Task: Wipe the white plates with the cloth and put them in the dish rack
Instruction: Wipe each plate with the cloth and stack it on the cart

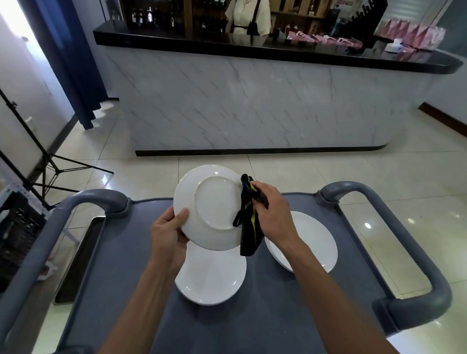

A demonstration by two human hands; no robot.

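Over cart [141, 252] we hold plate [214, 202] underside-up, left hand [168, 233] pinching rim, right hand [271, 212] fingers clenched round black cloth [249, 227] at edge. Thin one-sided grip, hard rub could slip it onto plates below [212, 278]. Rack not visible.

No text, label, brand or number can be read anywhere here. The bottles [149, 15] on the shelves behind the bar carry labels too small and dark to make out, and a red-and-white sign [345, 3] at the top right is blurred beyond reading
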